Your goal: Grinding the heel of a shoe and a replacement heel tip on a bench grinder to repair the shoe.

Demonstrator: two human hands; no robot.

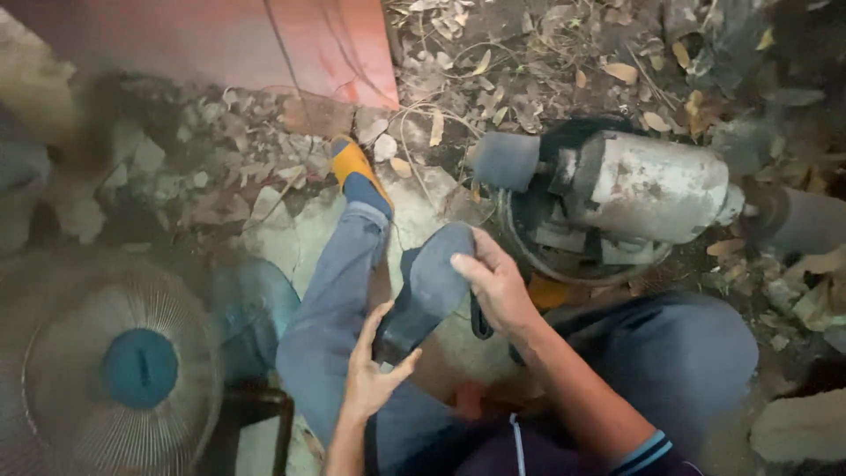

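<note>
Fan (pixel 115 370): blurred; we saw it cut off by the left and bottom edges.
Shoe (pixel 429 291): our hands hid its ends.

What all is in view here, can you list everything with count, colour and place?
shoe sole: one, dark grey, centre, held in both hands
motor grinder: one, grey metal, upper right, on the ground
grinding drum: one, grey, on the grinder's left end
fan: one, grey cage with blue hub, lower left
board: one, red, top left
dry leaves: many, brown, top
left hand: grip on the sole's lower end
right hand: grip on its upper end
</note>
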